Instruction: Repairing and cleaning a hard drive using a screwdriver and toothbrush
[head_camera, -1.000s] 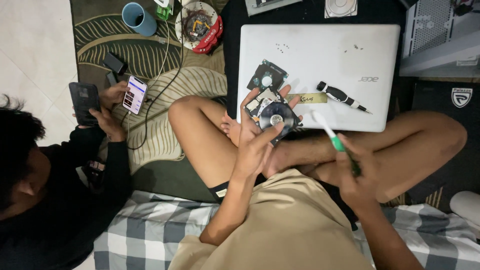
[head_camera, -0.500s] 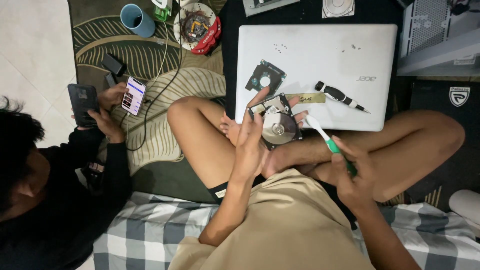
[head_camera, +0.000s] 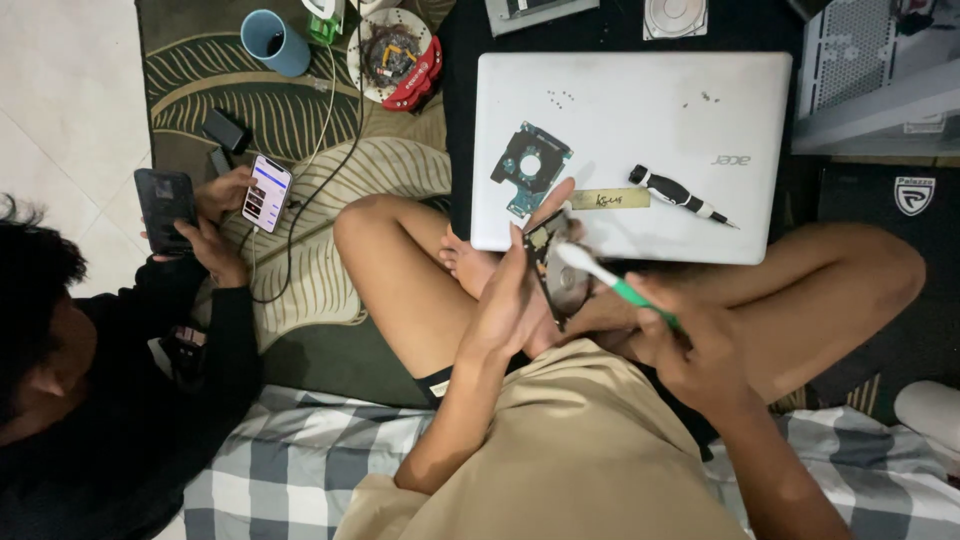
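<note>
The left hand (head_camera: 515, 300) is gripping an opened hard drive (head_camera: 560, 275) just below the laptop (head_camera: 630, 150); the right hand's (head_camera: 690, 350) fingers are pinching a toothbrush (head_camera: 610, 283), best stroked lightly across the platter.

Left hand (head_camera: 515, 300) has tilted the hard drive (head_camera: 556, 270) upright; toothbrush (head_camera: 615, 288) now touches it.

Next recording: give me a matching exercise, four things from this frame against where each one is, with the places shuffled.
Things:
1. hard drive
2. toothbrush
3. green circuit board
4. blue cup

Places:
A. on the patterned rug
B. in the right hand
C. flat on the closed laptop
D. in the left hand

Pairs: 1-D, 2-B, 3-C, 4-A
</note>
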